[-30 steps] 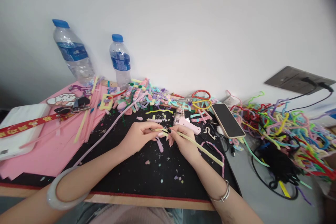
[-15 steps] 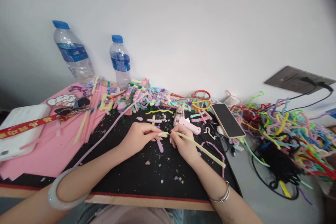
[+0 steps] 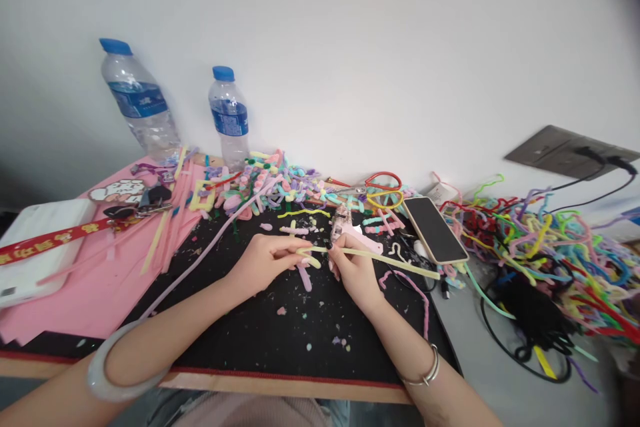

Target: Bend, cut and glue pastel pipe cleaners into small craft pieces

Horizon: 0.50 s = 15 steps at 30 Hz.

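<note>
A pale yellow pipe cleaner [image 3: 400, 261] runs between my two hands, its long free end reaching out to the right over my right wrist. My left hand [image 3: 270, 261] pinches its bent, folded end, where a short stub points right. My right hand [image 3: 353, 270] grips the same pipe cleaner a little further along, between thumb and fingers. Just under my left fingertips lies a lilac piece [image 3: 305, 277] on the black mat [image 3: 240, 333]. Behind the hands are a small cross of yellow and lilac pieces [image 3: 294, 229] and a pink glue gun [image 3: 357, 235], partly hidden by my right hand.
Heaped pipe-cleaner pieces [image 3: 285, 180] line the wall, with scissors [image 3: 384, 190] among them. Two water bottles [image 3: 230, 117] stand at back left. A phone [image 3: 436, 230], black cord [image 3: 535, 320] and tangled pipe cleaners [image 3: 565, 240] lie right; pink sheets [image 3: 100, 293] lie left.
The pipe cleaner's folded end has opened into a visible bend at my left fingertips. Its long free end has swung up and to the right, and my right hand has shifted slightly right.
</note>
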Tool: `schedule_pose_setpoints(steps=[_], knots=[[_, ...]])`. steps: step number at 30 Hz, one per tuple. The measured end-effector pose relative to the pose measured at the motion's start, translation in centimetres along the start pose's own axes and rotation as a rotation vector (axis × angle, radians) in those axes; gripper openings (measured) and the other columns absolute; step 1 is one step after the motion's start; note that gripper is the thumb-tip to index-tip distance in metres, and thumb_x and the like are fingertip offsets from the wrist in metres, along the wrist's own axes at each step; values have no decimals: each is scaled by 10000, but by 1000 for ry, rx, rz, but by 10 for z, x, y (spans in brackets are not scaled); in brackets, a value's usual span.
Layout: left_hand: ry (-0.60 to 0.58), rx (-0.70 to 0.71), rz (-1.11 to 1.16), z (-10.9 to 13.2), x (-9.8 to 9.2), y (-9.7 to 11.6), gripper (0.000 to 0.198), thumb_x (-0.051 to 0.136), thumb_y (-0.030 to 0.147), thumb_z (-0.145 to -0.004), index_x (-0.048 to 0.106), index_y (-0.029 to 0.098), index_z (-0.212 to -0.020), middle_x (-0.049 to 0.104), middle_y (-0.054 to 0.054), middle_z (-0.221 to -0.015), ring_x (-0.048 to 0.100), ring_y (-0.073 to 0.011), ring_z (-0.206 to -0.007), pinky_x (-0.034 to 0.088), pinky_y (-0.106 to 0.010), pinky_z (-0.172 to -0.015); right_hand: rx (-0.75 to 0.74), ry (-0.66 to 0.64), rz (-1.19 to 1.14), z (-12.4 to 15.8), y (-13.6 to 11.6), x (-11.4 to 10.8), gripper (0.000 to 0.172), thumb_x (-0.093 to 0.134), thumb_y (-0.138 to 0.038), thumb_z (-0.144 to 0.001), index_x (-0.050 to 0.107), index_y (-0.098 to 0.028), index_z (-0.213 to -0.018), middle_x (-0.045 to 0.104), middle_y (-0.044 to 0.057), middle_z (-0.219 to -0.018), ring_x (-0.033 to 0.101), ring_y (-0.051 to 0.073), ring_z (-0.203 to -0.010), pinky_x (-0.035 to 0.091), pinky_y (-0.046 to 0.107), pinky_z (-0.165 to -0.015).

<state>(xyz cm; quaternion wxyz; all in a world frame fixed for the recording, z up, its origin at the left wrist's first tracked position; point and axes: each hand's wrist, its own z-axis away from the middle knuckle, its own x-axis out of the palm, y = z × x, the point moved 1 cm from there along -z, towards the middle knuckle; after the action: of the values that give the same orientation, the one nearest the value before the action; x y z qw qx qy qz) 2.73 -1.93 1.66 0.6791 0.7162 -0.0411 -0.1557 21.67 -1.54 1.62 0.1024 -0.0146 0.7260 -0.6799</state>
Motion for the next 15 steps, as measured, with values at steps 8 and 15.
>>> schedule_pose_setpoints(steps=[8,15], knots=[[56,101,-58,-1,-1,0,169,657,232,-777,754,160,-894,762,-30,-799,710,-163,-648,581,-225,-612,7,-59,-12,1,0,2,298,560,-392,-845,427,-205,-655,449,-78,-460,370,62,-364,270,179,-364],[45,145,-147,-1,-4,6,143,625,217,-802,754,161,-824,756,-37,-755,710,-170,-659,569,-225,-613,16,-71,79,0,-1,0,292,546,-375,-857,432,-208,-646,449,-73,-463,376,73,-385,271,195,-388]])
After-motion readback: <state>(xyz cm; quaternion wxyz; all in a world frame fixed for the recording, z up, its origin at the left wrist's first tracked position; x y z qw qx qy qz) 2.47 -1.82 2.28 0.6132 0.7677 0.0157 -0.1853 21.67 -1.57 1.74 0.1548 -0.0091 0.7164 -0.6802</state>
